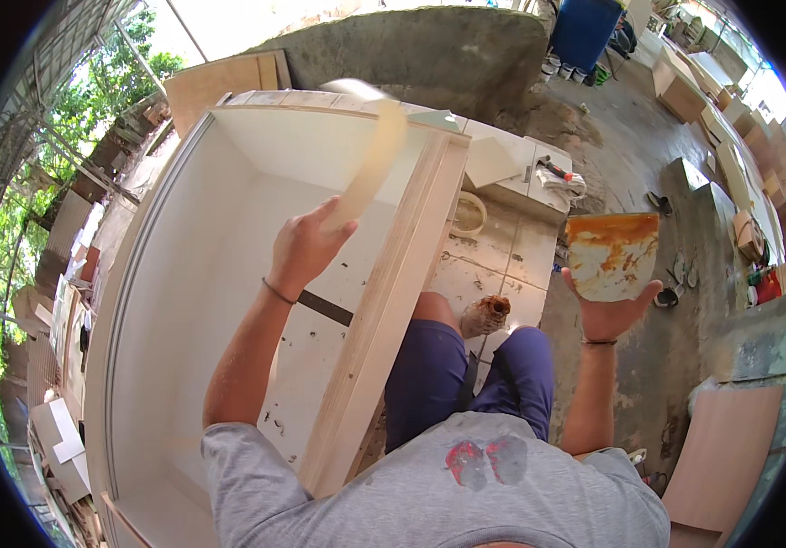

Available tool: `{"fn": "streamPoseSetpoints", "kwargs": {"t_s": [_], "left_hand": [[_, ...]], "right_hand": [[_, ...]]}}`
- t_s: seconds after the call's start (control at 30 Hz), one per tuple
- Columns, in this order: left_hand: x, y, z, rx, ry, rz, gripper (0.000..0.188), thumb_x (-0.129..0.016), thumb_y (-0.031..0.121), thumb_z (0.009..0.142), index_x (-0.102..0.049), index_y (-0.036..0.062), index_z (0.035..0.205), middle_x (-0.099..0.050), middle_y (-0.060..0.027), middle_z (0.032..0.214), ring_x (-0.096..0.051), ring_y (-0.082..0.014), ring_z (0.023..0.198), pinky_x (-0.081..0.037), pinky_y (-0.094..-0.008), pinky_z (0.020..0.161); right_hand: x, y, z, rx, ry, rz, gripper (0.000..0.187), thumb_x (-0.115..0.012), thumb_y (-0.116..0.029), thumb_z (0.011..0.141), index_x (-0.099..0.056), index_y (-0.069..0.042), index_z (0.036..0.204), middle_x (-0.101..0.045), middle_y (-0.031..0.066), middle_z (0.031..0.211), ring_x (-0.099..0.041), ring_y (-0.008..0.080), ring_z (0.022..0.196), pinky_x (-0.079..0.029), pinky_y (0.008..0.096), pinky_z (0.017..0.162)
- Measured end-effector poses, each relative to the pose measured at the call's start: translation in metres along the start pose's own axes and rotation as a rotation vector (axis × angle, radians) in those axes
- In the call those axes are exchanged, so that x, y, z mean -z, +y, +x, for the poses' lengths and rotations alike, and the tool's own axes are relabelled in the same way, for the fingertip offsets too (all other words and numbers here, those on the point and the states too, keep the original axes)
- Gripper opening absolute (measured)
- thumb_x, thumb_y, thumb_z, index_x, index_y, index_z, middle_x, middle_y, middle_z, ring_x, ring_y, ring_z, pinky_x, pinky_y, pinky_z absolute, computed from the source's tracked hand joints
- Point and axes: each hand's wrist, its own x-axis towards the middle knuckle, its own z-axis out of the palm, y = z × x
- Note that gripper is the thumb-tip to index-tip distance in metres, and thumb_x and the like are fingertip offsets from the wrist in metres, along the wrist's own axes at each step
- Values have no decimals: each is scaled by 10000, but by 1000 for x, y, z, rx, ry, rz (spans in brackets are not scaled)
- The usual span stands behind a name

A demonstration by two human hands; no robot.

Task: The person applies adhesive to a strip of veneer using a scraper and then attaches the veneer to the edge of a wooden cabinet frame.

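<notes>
My left hand is closed round one end of a pale cream strip, raised over the open cabinet. The strip bends upward and is blurred by motion. To the right, my right hand holds up a squarish plate smeared with orange-brown paste, its thumb out to the side. Lying beside me is the big cabinet, white inside, with a bare wooden rail along its near side. Close to my knees is a pale container with a brown-crusted mouth.
A cream roll rests on the tiled surface. Past it are a hammer and a crumpled white cloth. A blue bin stands at the back. A wooden panel leans at lower right. Boards line the right side.
</notes>
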Motion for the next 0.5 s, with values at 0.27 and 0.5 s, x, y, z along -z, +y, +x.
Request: {"fn": "streamPoseSetpoints", "kwargs": {"t_s": [0.27,0.5], "left_hand": [[-20,36,16,94,-326,465,488,-613,450,849,-714,1,1008,-712,-208,940,-680,-363,954,-535,-446,856],[-32,48,3,179,-354,432,489,-602,469,850,-726,0,913,-702,-221,909,-678,-380,901,-535,-469,812]], "right_hand": [[-5,20,-11,0,169,94,883,-340,-806,864,-287,-247,1546,-268,74,1605,-226,410,1458,-98,819,1038],[-23,56,43,-215,142,164,869,-381,-779,862,-308,-235,1535,-303,108,1585,-261,460,1433,-156,844,996]]}}
